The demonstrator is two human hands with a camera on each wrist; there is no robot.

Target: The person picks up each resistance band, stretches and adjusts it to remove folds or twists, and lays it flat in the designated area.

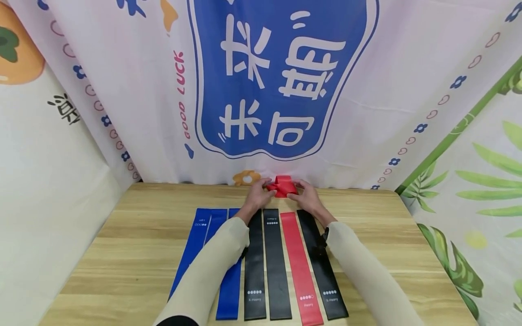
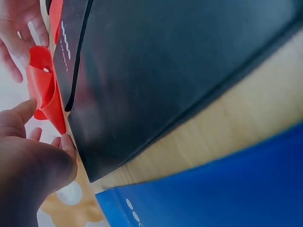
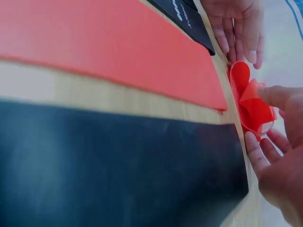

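Observation:
A crumpled, folded red resistance band [image 1: 283, 185] sits at the far edge of the table, against the backdrop. From its left side my left hand [image 1: 258, 195] holds it, thumb on the band and fingertips at its pointed corner in the left wrist view. My right hand [image 1: 308, 198] holds the other side, with the thumb [image 3: 274, 96] on top of a fold and fingers beneath. Laid out flat nearer me are blue bands [image 1: 228, 294], black bands [image 1: 278, 267] and a flat red band [image 1: 299, 262], side by side lengthwise.
The wooden table [image 1: 122, 253] extends on both sides of the bands. A printed cloth backdrop [image 1: 408, 68] hangs right behind the far edge. Both forearms pass over the flat bands, partly hiding some blue and black ones.

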